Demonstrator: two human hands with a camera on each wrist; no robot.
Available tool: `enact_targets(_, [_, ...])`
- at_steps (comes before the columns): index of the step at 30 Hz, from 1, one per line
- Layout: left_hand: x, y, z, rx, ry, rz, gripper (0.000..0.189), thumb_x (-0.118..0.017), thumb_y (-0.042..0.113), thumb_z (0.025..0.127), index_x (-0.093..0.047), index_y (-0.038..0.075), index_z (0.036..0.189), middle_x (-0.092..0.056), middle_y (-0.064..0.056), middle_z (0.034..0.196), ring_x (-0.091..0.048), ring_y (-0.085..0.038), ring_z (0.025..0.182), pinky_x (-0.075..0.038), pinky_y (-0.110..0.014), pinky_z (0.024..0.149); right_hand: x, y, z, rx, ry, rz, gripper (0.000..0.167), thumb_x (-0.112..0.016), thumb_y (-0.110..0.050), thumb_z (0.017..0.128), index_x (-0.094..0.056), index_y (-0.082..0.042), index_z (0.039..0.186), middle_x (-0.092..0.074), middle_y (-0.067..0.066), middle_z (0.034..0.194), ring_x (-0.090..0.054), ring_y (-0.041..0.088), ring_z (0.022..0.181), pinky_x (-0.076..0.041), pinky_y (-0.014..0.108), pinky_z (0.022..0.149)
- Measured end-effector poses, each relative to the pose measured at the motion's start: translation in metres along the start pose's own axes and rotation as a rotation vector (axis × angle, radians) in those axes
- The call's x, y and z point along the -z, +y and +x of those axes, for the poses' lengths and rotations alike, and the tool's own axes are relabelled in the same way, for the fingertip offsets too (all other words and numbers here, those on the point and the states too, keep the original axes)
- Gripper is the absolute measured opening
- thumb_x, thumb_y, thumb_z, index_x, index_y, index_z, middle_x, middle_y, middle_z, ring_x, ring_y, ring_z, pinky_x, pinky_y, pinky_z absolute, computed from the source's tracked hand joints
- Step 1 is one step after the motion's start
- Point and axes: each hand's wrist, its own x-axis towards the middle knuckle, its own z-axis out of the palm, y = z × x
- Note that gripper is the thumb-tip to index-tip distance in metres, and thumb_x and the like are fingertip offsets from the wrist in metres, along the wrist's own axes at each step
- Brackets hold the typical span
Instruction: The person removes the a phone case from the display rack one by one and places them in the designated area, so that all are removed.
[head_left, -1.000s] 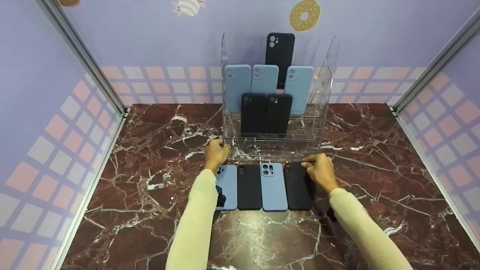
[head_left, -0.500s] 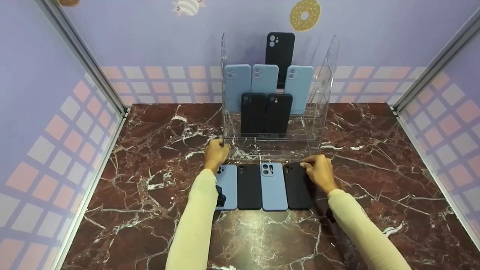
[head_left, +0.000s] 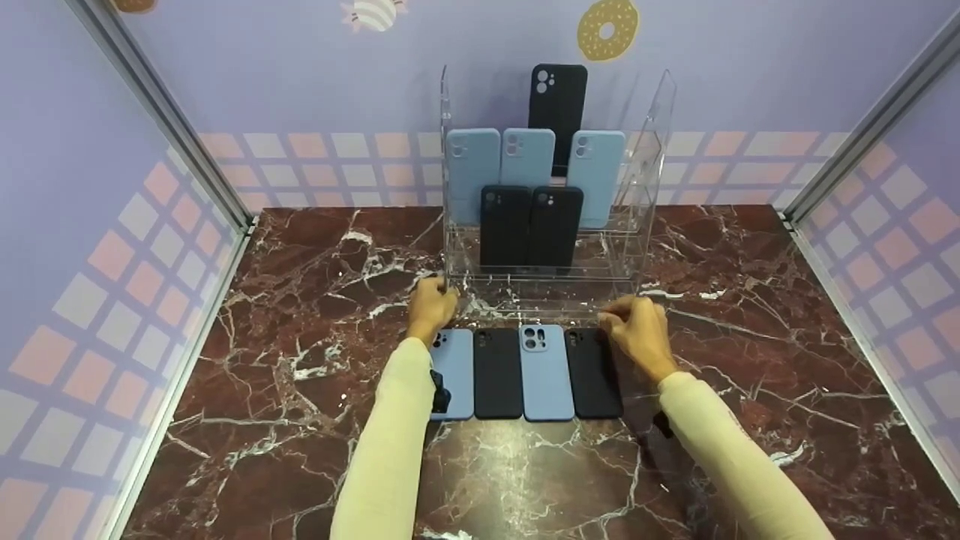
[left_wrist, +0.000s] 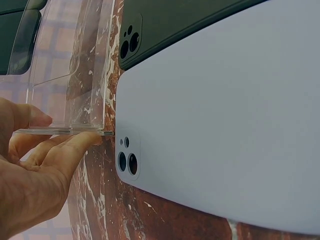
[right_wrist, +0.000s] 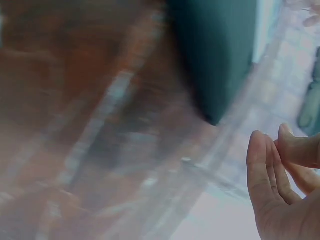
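My left hand [head_left: 433,307] pinches the front left edge of a clear acrylic display stand [left_wrist: 75,131] between thumb and fingers. My right hand [head_left: 642,330] is by the stand's front right corner, just above the top end of the rightmost black phone case [head_left: 596,375]. In the right wrist view its fingers [right_wrist: 258,160] are fairly straight, the thumb close to them, with nothing seen between. Left of that case lie a blue phone case [head_left: 551,382], a black phone case [head_left: 499,375] and another blue phone case [left_wrist: 210,115], partly behind my left wrist in the head view.
On the stand's tiers lean black cases [head_left: 556,225] in front, light blue cases [head_left: 596,172] behind, and one black case [head_left: 559,97] at the top back. The marbled table [head_left: 300,450] is bounded by a patterned back wall [head_left: 337,75] and side walls.
My right hand has moved off the top corner of the rightmost black case, slightly away from me toward the stand's corner. My left hand stays on the stand.
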Motion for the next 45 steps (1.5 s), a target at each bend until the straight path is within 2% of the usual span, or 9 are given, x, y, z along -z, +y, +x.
enact_targets(6, [0.000, 0.000, 0.000, -0.001, -0.013, -0.015, 0.030, -0.058, 0.013, 0.097, -0.051, 0.014, 0.068, -0.058, -0.002, 0.072, -0.054, -0.023, 0.073, -0.042, -0.038, 0.072, 0.016, -0.030, 0.020, 0.069, 0.054, 0.028, 0.014, -0.082, -0.010, 0.085, -0.078, 0.001, 0.093, -0.075, 0.015, 0.085, -0.071, 0.029, 0.073, -0.054, 0.047, 0.074])
enact_targets(10, [0.001, -0.001, 0.000, 0.007, -0.010, -0.008, 0.028, -0.058, 0.015, 0.096, -0.052, 0.014, 0.069, -0.060, -0.004, 0.077, -0.054, -0.025, 0.078, -0.042, -0.040, 0.075, 0.025, -0.050, 0.037, 0.099, 0.073, 0.045, 0.016, -0.081, -0.009, 0.085, -0.077, 0.002, 0.096, -0.075, 0.017, 0.089, -0.070, 0.029, 0.073, -0.056, 0.044, 0.071])
enact_targets(15, [0.001, 0.000, 0.001, 0.010, -0.005, 0.011, 0.020, -0.059, 0.015, 0.096, -0.061, 0.010, 0.076, -0.066, -0.007, 0.087, -0.057, -0.026, 0.084, -0.045, -0.043, 0.083, 0.033, -0.072, 0.059, 0.096, 0.090, 0.072, 0.019, -0.079, -0.008, 0.087, -0.076, 0.002, 0.102, -0.074, 0.019, 0.098, -0.070, 0.030, 0.081, -0.056, 0.042, 0.076])
enact_targets(21, [0.001, 0.001, 0.000, 0.009, 0.000, 0.020, 0.018, -0.059, 0.015, 0.095, -0.065, 0.007, 0.080, -0.068, -0.008, 0.089, -0.058, -0.027, 0.086, -0.045, -0.045, 0.086, 0.032, -0.090, 0.082, 0.121, 0.126, 0.067, 0.031, -0.078, -0.006, 0.087, -0.072, 0.002, 0.116, -0.071, 0.021, 0.110, -0.070, 0.035, 0.093, -0.052, 0.045, 0.088])
enact_targets(27, [0.000, 0.001, 0.000, 0.002, 0.004, 0.017, 0.016, -0.059, 0.014, 0.095, -0.066, 0.006, 0.083, -0.069, -0.009, 0.091, -0.057, -0.028, 0.088, -0.045, -0.045, 0.086, 0.025, -0.099, 0.096, 0.111, 0.149, 0.055, 0.042, -0.077, -0.010, 0.089, -0.068, -0.003, 0.129, -0.066, 0.019, 0.115, -0.065, 0.034, 0.097, -0.047, 0.048, 0.090])
enact_targets(34, [-0.001, 0.001, 0.001, -0.003, 0.011, 0.015, 0.016, -0.059, 0.013, 0.095, -0.069, 0.004, 0.086, -0.070, -0.010, 0.092, -0.059, -0.028, 0.090, -0.045, -0.045, 0.088, 0.019, -0.102, 0.102, 0.083, 0.110, 0.062, 0.045, -0.073, -0.011, 0.093, -0.063, -0.008, 0.137, -0.060, 0.020, 0.123, -0.066, 0.031, 0.097, -0.047, 0.052, 0.090])
enact_targets(39, [-0.001, 0.001, 0.001, -0.004, 0.008, 0.020, 0.016, -0.060, 0.013, 0.095, -0.069, 0.005, 0.085, -0.071, -0.010, 0.095, -0.060, -0.029, 0.093, -0.045, -0.046, 0.090, 0.017, -0.102, 0.103, 0.081, 0.140, 0.090, 0.039, -0.073, -0.011, 0.093, -0.067, -0.007, 0.132, -0.061, 0.020, 0.120, -0.066, 0.031, 0.096, -0.047, 0.050, 0.090])
enact_targets(42, [0.000, 0.001, 0.001, -0.004, 0.006, 0.022, 0.016, -0.060, 0.013, 0.094, -0.070, 0.004, 0.087, -0.072, -0.009, 0.096, -0.061, -0.029, 0.095, -0.045, -0.046, 0.091, 0.015, -0.101, 0.104, 0.101, 0.185, 0.114, 0.035, -0.075, -0.010, 0.091, -0.070, -0.003, 0.125, -0.065, 0.019, 0.118, -0.065, 0.032, 0.102, -0.046, 0.047, 0.094])
enact_targets(45, [0.000, 0.000, 0.001, 0.007, -0.001, 0.016, 0.018, -0.059, 0.013, 0.095, -0.066, 0.005, 0.081, -0.069, -0.008, 0.089, -0.058, -0.027, 0.089, -0.045, -0.045, 0.087, 0.014, -0.100, 0.103, 0.123, 0.226, 0.153, 0.030, -0.076, -0.007, 0.089, -0.072, 0.000, 0.118, -0.070, 0.018, 0.115, -0.065, 0.033, 0.107, -0.046, 0.043, 0.098])
